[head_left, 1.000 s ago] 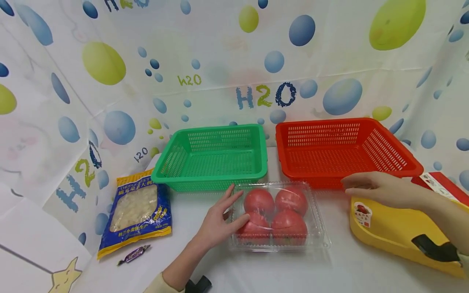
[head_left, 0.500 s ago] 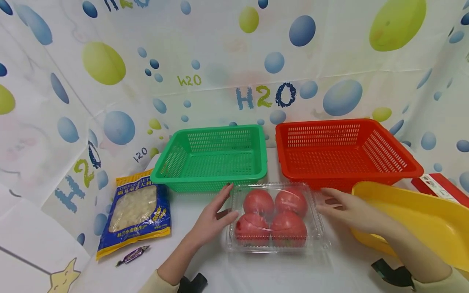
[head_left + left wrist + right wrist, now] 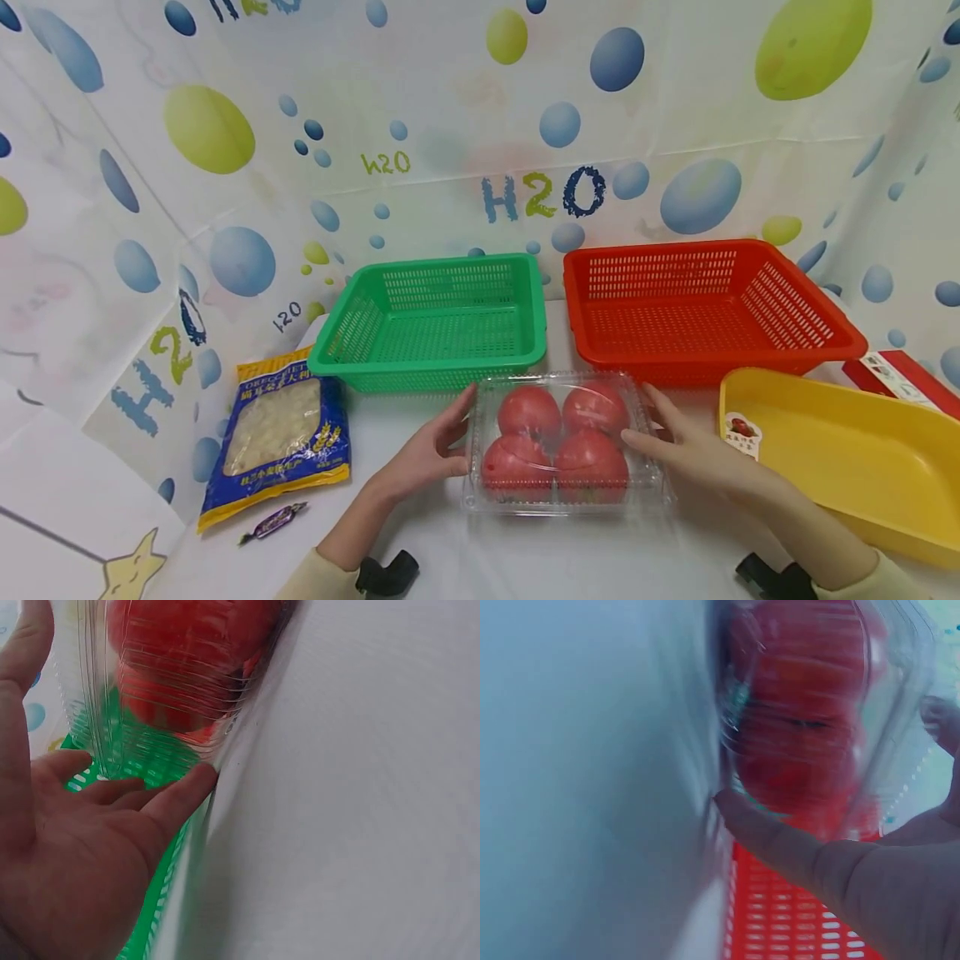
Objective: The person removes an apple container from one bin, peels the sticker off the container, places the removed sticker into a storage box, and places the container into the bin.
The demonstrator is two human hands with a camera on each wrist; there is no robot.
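Observation:
A clear plastic clamshell box (image 3: 555,510) with several red tomatoes (image 3: 530,412) inside sits on the white table, its lid closed. My left hand (image 3: 426,457) is at the box's left side, its fingers spread and fairly straight; in the left wrist view a fingertip reaches the box's lower edge. At the right side is my right hand (image 3: 697,454), with its thumb over the lid's edge in the head view. The right wrist view is blurred, and an extended finger (image 3: 780,844) lies by the box's bottom edge there. Neither hand is plainly curled round the box.
Behind the box stand a green basket (image 3: 427,367) and a red basket (image 3: 690,367). A yellow tray (image 3: 847,442) lies to the right, beside a red box (image 3: 911,379). On the left are a blue pasta bag (image 3: 281,442) and a purple wrapped candy (image 3: 273,523).
My right hand has come left from above the yellow tray to the box's right side. The left hand has drawn off the lid to the box's left side. The box has barely moved.

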